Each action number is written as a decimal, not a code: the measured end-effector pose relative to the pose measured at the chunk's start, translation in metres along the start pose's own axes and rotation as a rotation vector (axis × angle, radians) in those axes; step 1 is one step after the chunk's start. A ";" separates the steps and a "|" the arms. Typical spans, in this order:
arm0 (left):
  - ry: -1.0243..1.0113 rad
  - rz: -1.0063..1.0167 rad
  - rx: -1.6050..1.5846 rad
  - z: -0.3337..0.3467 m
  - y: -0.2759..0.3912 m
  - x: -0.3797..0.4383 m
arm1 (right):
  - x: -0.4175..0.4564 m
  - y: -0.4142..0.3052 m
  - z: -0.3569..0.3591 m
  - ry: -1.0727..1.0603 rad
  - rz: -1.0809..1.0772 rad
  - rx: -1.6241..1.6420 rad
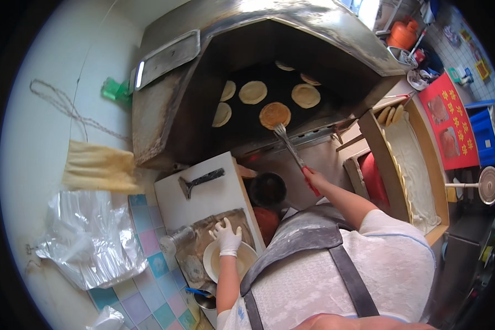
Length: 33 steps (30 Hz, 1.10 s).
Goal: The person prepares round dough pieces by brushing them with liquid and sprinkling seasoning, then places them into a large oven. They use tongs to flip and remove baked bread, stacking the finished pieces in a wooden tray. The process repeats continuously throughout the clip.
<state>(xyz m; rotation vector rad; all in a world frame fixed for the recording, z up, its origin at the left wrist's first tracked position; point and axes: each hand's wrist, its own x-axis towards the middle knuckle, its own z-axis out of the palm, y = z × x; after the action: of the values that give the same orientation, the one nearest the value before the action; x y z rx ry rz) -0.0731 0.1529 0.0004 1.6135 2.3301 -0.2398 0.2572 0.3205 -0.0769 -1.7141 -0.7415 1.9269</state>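
Note:
My right hand is closed on the red handle of long metal tongs, whose tip touches the edge of a browned flatbread on the dark griddle. Several paler flatbreads lie around it. My left hand, in a white glove, has its fingers spread over the rim of a white bowl; whether it touches the bowl, I cannot tell. A black-handled scraper lies on the white board above that hand.
The metal hood surrounds the griddle's far side. At right, a wooden-framed tray holds a cloth and several breads. A shaker lies left of the bowl, and a blue-handled tool sits in a metal container below. Clear plastic sheeting hangs at left.

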 end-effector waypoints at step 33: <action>0.008 -0.271 0.158 -0.068 0.280 0.014 | -0.047 -0.077 -0.705 0.783 0.090 -1.004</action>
<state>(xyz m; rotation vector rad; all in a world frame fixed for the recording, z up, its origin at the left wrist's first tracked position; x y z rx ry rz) 0.1732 0.2858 0.0683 1.3600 2.5900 -0.4878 0.9615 0.4142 -0.0486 -2.8148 -1.4017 0.7018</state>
